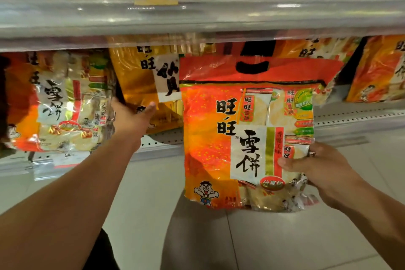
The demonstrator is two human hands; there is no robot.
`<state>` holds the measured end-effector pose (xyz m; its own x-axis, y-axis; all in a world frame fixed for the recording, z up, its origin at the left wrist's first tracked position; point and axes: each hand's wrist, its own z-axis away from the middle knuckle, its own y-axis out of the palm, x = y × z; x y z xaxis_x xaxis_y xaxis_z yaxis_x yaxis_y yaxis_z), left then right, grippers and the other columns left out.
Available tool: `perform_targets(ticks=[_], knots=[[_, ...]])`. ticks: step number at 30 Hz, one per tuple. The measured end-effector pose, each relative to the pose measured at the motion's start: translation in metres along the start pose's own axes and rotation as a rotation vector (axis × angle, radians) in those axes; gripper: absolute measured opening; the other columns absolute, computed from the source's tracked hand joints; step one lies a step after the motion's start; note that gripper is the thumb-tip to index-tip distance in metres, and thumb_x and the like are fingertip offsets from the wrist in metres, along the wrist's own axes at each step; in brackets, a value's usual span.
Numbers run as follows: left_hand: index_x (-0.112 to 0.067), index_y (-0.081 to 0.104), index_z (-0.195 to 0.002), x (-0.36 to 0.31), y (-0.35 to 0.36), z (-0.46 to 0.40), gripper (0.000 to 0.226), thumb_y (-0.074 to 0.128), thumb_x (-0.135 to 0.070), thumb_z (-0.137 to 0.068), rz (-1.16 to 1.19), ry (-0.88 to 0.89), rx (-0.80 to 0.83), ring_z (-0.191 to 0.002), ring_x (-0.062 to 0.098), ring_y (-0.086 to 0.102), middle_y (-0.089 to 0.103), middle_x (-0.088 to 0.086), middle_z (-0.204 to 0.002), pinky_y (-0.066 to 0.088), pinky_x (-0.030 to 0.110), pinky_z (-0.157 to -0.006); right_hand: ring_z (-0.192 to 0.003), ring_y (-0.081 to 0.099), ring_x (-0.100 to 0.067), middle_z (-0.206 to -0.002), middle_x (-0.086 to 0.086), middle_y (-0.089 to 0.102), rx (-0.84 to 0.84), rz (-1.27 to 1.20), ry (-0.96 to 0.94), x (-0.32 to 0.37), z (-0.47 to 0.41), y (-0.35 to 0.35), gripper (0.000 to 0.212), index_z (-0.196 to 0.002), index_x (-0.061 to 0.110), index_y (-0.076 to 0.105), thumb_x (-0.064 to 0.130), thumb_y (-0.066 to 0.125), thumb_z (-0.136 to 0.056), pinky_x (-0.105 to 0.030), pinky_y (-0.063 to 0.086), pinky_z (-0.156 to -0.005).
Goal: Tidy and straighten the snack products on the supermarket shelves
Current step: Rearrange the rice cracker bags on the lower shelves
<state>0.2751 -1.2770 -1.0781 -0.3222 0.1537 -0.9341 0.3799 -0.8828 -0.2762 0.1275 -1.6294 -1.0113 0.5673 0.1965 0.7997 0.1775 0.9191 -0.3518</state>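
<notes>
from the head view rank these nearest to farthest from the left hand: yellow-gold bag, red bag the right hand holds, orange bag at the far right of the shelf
1. Yellow-gold bag: on the shelf, directly at the left hand, fingers against it.
2. Red bag: off the shelf at centre-right, held by the right hand.
3. Orange bag: far right end of the shelf.

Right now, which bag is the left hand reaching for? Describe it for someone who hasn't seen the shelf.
Look under the grey upper shelf rail, on the lower shelf. Just past the open left hand stands the golden-yellow snack bag. Its neighbours are orange-red, including the bag gripped by the right hand.
</notes>
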Motion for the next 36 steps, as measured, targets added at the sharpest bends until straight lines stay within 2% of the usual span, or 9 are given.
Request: perform_targets(ticks=[4, 8, 11, 16, 20, 25, 28, 31, 36], knots=[[-0.034, 0.030, -0.140, 0.001, 0.008, 0.012, 0.088, 0.083, -0.041, -0.070, -0.098, -0.036, -0.013, -0.122, 0.034, 0.051, 0.054, 0.007, -0.132, 0.049, 0.052, -0.094, -0.075, 0.074, -0.019, -0.083, -0.001, 0.077, -0.018, -0.010, 0.004, -0.007, -0.001, -0.011, 0.038, -0.090, 0.018, 0.073, 0.001, 0.086, -0.058, -0.039, 0.055, -0.075], [-0.023, 0.049, -0.116, -0.008, 0.002, 0.034, 0.058, 0.086, -0.027, -0.071, 0.008, -0.083, 0.110, -0.094, 0.019, 0.062, 0.062, -0.009, -0.099, 0.048, 0.030, -0.064, -0.073, 0.074, -0.017, -0.082, -0.001, 0.077, -0.007, -0.007, -0.005, -0.010, -0.008, -0.018, 0.037, -0.089, 0.018, 0.073, 0.000, 0.085, -0.060, -0.037, 0.053, -0.075], [-0.023, 0.050, -0.115, -0.011, -0.025, 0.058, 0.057, 0.086, -0.022, -0.071, 0.010, -0.110, 0.166, -0.086, 0.010, 0.062, 0.065, -0.011, -0.097, 0.046, 0.028, -0.061, -0.077, 0.074, -0.017, -0.086, 0.000, 0.077, 0.021, -0.004, 0.013, -0.007, -0.017, -0.019, 0.037, -0.094, 0.019, 0.072, 0.002, 0.084, -0.063, -0.038, 0.052, -0.076], [-0.031, 0.054, -0.105, -0.011, -0.095, 0.108, 0.048, 0.083, -0.010, -0.072, -0.027, -0.186, 0.130, -0.083, 0.019, 0.069, 0.069, -0.004, -0.097, 0.053, 0.031, -0.059, -0.081, 0.069, -0.014, -0.079, 0.005, 0.076, 0.041, -0.058, 0.054, 0.015, -0.041, -0.010, 0.039, -0.096, 0.020, 0.069, 0.005, 0.083, -0.063, -0.030, 0.042, -0.061], [-0.022, 0.053, -0.113, -0.020, -0.141, 0.147, 0.049, 0.081, -0.013, -0.074, -0.105, -0.241, 0.041, -0.080, 0.027, 0.070, 0.070, 0.005, -0.097, 0.055, 0.038, -0.063, -0.101, 0.063, -0.024, -0.108, -0.003, 0.070, 0.111, -0.065, 0.032, 0.043, -0.064, 0.014, 0.054, -0.123, 0.019, 0.059, 0.009, 0.081, -0.074, -0.038, 0.044, -0.077], [-0.020, 0.051, -0.114, -0.031, -0.181, 0.201, 0.051, 0.081, -0.011, -0.073, -0.119, -0.287, -0.096, -0.084, 0.034, 0.068, 0.067, 0.009, -0.098, 0.055, 0.053, -0.075, -0.070, 0.062, -0.012, -0.092, 0.002, 0.071, 0.141, -0.086, -0.019, 0.085, -0.087, 0.060, 0.033, -0.085, 0.029, 0.057, 0.009, 0.082, -0.073, -0.028, 0.042, -0.060], [-0.022, 0.052, -0.110, -0.026, -0.193, 0.231, 0.047, 0.081, -0.013, -0.073, -0.107, -0.320, -0.147, -0.077, 0.031, 0.069, 0.068, 0.008, -0.094, 0.055, 0.042, -0.061, -0.075, 0.062, -0.020, -0.093, -0.003, 0.070, 0.136, -0.075, -0.029, 0.110, -0.100, 0.093, 0.036, -0.090, 0.024, 0.058, 0.019, 0.086, -0.068, -0.031, 0.046, -0.062], [-0.023, 0.053, -0.107, -0.022, -0.198, 0.251, 0.045, 0.080, -0.018, -0.072, -0.074, -0.356, -0.205, -0.070, 0.026, 0.069, 0.069, 0.006, -0.091, 0.051, 0.032, -0.051, -0.090, 0.061, -0.021, -0.102, -0.001, 0.067, 0.098, -0.151, -0.026, 0.127, -0.109, 0.131, 0.059, -0.110, 0.016, 0.057, 0.022, 0.090, -0.062, -0.036, 0.052, -0.072], [-0.027, 0.058, -0.106, -0.019, -0.208, 0.263, 0.055, 0.083, -0.025, -0.058, -0.026, -0.366, -0.206, -0.071, 0.031, 0.073, 0.073, 0.006, -0.091, 0.058, 0.049, -0.063, -0.089, 0.056, -0.020, -0.118, -0.010, 0.061, 0.169, -0.116, -0.071, 0.124, -0.117, 0.183, 0.048, -0.114, 0.015, 0.047, 0.012, 0.078, -0.077, -0.033, 0.051, -0.074]])
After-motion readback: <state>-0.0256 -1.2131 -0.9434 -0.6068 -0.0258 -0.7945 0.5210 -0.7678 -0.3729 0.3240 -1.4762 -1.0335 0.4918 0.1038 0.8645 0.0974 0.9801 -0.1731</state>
